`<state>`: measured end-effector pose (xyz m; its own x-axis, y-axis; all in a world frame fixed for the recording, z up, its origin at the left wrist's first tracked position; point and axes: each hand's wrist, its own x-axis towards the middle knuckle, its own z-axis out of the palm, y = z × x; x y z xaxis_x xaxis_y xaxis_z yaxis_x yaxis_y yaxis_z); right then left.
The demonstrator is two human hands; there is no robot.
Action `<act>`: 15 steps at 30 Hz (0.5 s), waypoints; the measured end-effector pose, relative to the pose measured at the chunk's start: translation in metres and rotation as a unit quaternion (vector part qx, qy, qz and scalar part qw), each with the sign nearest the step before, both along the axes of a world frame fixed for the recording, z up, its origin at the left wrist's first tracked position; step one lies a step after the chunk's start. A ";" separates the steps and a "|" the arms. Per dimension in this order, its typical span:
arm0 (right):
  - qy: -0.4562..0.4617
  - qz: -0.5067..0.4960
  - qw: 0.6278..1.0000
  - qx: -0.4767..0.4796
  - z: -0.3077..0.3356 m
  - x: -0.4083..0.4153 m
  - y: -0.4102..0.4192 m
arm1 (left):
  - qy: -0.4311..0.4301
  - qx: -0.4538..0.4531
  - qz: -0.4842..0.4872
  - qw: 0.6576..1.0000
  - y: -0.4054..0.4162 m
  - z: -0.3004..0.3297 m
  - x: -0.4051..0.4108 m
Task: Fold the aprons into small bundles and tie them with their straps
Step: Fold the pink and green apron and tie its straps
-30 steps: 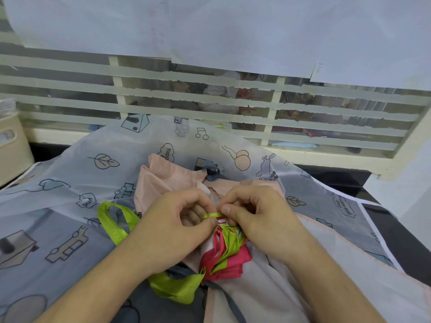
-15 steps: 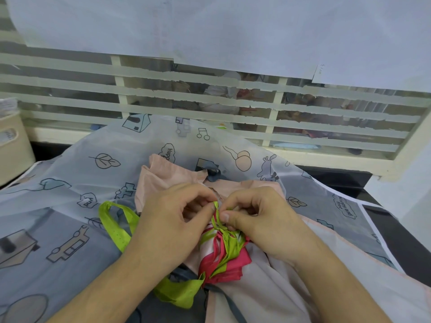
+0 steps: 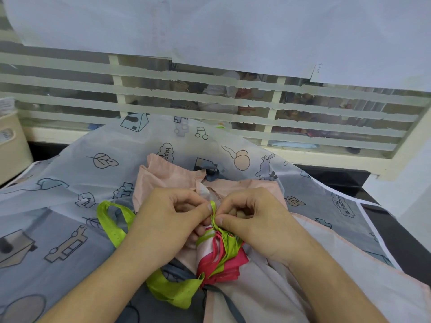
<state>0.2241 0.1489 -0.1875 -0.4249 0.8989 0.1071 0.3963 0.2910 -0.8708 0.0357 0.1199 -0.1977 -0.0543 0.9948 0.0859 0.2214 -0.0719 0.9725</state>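
Observation:
A small folded apron bundle in pink, red and green lies under my hands at the centre. Its green strap stands up between my thumbs. My left hand pinches the strap from the left, and my right hand pinches it from the right, thumb tips almost touching. A wide green strap loop trails off to the left, and another green piece lies below the bundle. Part of the bundle is hidden by my fingers.
A translucent white apron printed with houses, leaves and cars is spread over the dark table. A pale pink apron lies on it. A beige bin stands far left. A taped window runs behind.
My thumbs came together on the green strap, which lay level between them before and now stands upright. The bundle stayed in place.

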 end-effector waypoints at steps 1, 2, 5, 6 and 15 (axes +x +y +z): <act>-0.004 -0.002 1.000 0.002 0.000 0.000 0.000 | -0.021 -0.008 -0.006 1.000 0.000 0.001 -0.001; -0.008 -0.005 1.000 0.003 0.000 0.000 0.000 | -0.039 -0.012 -0.012 0.999 0.000 0.002 -0.001; -0.021 -0.010 1.000 0.008 0.000 -0.001 -0.001 | -0.073 -0.023 -0.026 0.997 -0.001 0.003 -0.001; -0.024 -0.012 1.000 0.009 0.000 -0.001 -0.001 | -0.079 -0.026 -0.031 0.996 -0.002 0.003 -0.001; -0.046 -0.041 0.998 0.025 -0.001 -0.003 -0.003 | -0.031 -0.023 -0.058 0.998 -0.004 0.003 -0.001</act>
